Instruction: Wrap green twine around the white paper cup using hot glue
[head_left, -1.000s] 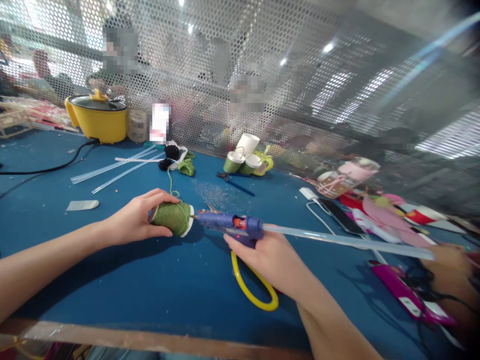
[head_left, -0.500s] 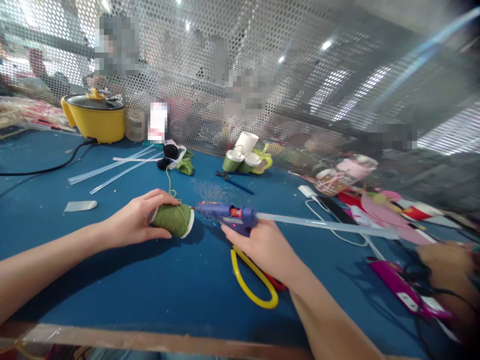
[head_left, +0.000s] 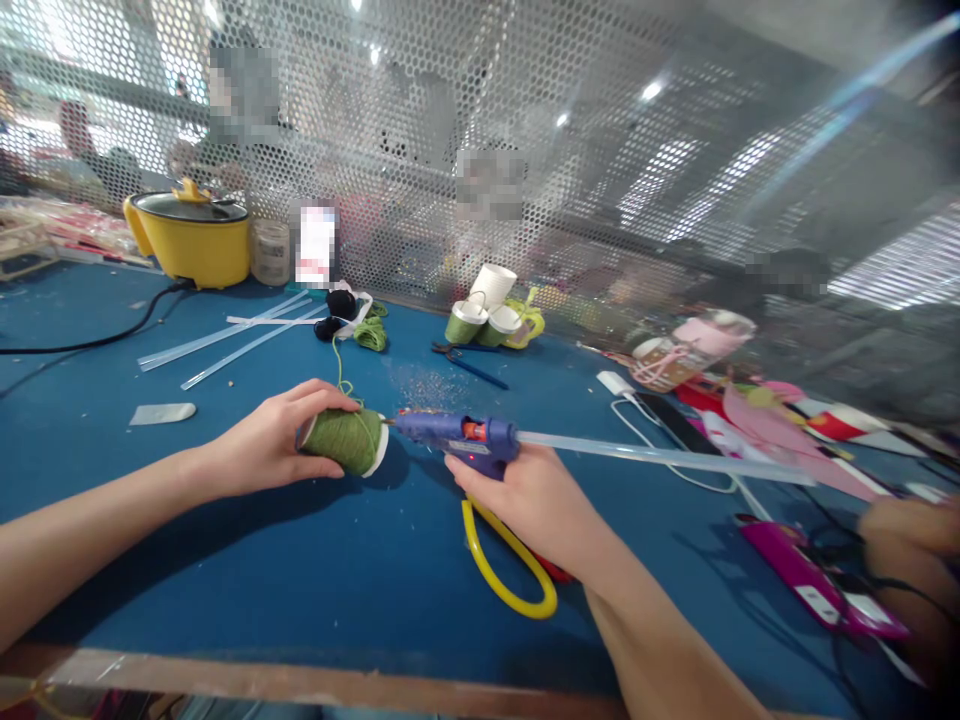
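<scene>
My left hand point(head_left: 289, 437) is wrapped round a cup covered in green yarn point(head_left: 345, 440), which lies on its side with its white rim facing right. A strand of the yarn runs from it back to a small green skein point(head_left: 370, 332). In my right hand point(head_left: 525, 490) is a blue hot glue gun point(head_left: 457, 437), with a long clear glue stick point(head_left: 645, 453) sticking out of its back. The gun's nozzle is at the cup's rim; whether it touches, I cannot tell. Below my right hand lie scissors with a yellow handle point(head_left: 517, 585), partly hidden.
Pliers point(head_left: 472, 365) and several small white-and-green cups point(head_left: 491, 305) stand farther back. Loose glue sticks point(head_left: 232, 340) and a yellow electric pot point(head_left: 196, 240) are at left. On the right are a purple power strip point(head_left: 810, 580), cables and another person's hand point(head_left: 911, 525).
The glue gun has shifted very slightly to the right. At the right edge, the other person's hand has moved a little to the right. My left hand and the cup are almost unchanged.
</scene>
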